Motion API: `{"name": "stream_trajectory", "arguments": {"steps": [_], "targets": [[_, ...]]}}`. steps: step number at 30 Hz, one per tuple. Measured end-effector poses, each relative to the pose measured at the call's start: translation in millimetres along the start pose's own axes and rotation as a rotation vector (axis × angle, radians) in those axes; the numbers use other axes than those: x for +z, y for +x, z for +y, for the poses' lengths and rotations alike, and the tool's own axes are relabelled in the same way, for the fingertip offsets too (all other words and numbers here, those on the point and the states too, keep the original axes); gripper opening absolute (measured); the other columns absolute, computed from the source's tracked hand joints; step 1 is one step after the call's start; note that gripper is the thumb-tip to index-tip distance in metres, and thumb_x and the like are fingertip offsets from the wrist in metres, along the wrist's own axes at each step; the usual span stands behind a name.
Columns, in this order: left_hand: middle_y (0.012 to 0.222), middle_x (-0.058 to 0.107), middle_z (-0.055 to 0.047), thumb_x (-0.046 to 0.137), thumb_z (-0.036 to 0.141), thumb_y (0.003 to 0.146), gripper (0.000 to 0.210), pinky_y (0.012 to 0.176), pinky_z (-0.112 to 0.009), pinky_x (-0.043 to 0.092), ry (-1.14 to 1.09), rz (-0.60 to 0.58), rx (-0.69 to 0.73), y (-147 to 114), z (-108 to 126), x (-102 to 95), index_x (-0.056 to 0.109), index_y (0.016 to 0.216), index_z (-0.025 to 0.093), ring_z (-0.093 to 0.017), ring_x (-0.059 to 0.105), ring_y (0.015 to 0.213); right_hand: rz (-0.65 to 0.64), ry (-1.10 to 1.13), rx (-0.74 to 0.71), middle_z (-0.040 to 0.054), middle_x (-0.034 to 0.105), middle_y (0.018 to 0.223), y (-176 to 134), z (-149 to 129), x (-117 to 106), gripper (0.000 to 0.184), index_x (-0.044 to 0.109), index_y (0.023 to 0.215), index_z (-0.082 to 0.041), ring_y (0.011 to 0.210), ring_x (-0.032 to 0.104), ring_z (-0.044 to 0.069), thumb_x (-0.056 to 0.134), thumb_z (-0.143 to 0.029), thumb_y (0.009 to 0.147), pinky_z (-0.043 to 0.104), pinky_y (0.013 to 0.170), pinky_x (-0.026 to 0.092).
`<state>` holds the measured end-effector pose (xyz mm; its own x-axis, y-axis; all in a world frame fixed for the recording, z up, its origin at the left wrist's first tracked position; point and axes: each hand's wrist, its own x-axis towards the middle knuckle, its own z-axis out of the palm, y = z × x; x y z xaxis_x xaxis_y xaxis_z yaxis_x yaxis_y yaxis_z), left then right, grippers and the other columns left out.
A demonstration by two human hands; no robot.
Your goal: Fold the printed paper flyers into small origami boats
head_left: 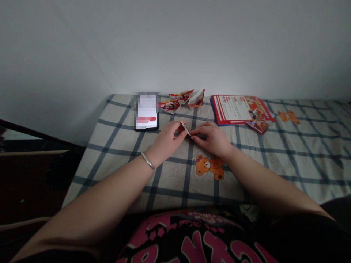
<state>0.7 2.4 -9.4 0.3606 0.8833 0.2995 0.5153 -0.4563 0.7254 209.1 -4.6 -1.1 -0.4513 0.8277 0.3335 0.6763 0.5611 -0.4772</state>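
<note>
Between my two hands is a small piece of folded paper (186, 129), seen nearly edge-on and tilted. My left hand (170, 136) has its fingers and thumb closed on the paper's left side; a silver bangle circles that wrist. My right hand (210, 138) pinches the paper's lower right end with thumb and fingertips. Just beyond the hands stand several folded red-and-white printed papers (178, 100), creased into angular shapes. What is printed on the held piece cannot be made out.
A phone (147, 111) with a lit screen lies behind my left hand. To the right rests a stack of red printed leaflets (241, 109), with a small folded piece (258, 126) at its front edge. A checked cloth (115, 153) covers the surface, which meets a pale wall (175, 47).
</note>
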Motion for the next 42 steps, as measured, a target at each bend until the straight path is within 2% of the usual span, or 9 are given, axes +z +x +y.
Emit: {"name": "stream_trajectory", "arguments": {"steps": [4,13,23,32,38,42], "targets": [[0.12,0.062,-0.01,0.056,0.021,0.093,0.022,0.097,-0.037,0.053,0.02,0.029,0.017,0,2,1.6,0.062,0.113,0.016,-0.017,0.064,0.102,0.0,0.015,-0.02,0.0053,0.076,0.091,0,-3,0,0.016,0.075,0.098,-0.021,0.091,0.063,0.021,0.063,-0.026,0.088,0.035,0.086,0.05],[0.114,0.07,-0.007,0.059,0.022,0.092,0.021,0.091,-0.034,0.056,-0.028,0.053,-0.041,1,8,3.5,0.065,0.111,0.017,-0.018,0.066,0.102,-0.033,0.017,-0.01,0.0062,0.074,0.093,1,-5,1,0.015,0.07,0.097,-0.02,0.091,0.062,0.022,0.058,-0.026,0.089,0.036,0.086,0.047],[0.106,0.071,-0.007,0.063,0.018,0.088,0.02,0.094,-0.035,0.054,-0.017,0.097,0.005,3,7,5.1,0.068,0.107,0.015,-0.018,0.066,0.098,-0.021,-0.029,0.052,0.007,0.073,0.09,4,-13,5,0.015,0.066,0.094,-0.018,0.09,0.06,0.024,0.057,-0.019,0.082,0.037,0.085,0.047],[0.104,0.071,-0.007,0.064,0.018,0.085,0.023,0.096,-0.036,0.054,0.015,0.112,0.022,4,6,5.5,0.069,0.108,0.015,-0.019,0.066,0.098,0.002,-0.048,0.077,0.0061,0.07,0.087,3,-14,9,0.013,0.062,0.093,-0.021,0.089,0.06,0.025,0.057,-0.019,0.081,0.037,0.081,0.046],[0.106,0.071,-0.008,0.062,0.015,0.085,0.023,0.094,-0.036,0.055,0.042,0.096,0.036,5,8,4.2,0.069,0.106,0.014,-0.02,0.066,0.101,0.018,-0.004,0.11,0.0062,0.068,0.084,4,-14,7,0.01,0.059,0.089,-0.021,0.086,0.059,0.024,0.056,-0.018,0.081,0.037,0.078,0.046],[0.111,0.07,-0.008,0.058,0.012,0.085,0.024,0.096,-0.037,0.055,0.118,0.05,0.107,3,6,3.8,0.069,0.106,0.014,-0.02,0.066,0.103,0.04,0.063,0.141,0.0059,0.069,0.087,3,-9,8,0.011,0.058,0.093,-0.021,0.083,0.061,0.022,0.056,-0.02,0.082,0.036,0.076,0.047]]}}
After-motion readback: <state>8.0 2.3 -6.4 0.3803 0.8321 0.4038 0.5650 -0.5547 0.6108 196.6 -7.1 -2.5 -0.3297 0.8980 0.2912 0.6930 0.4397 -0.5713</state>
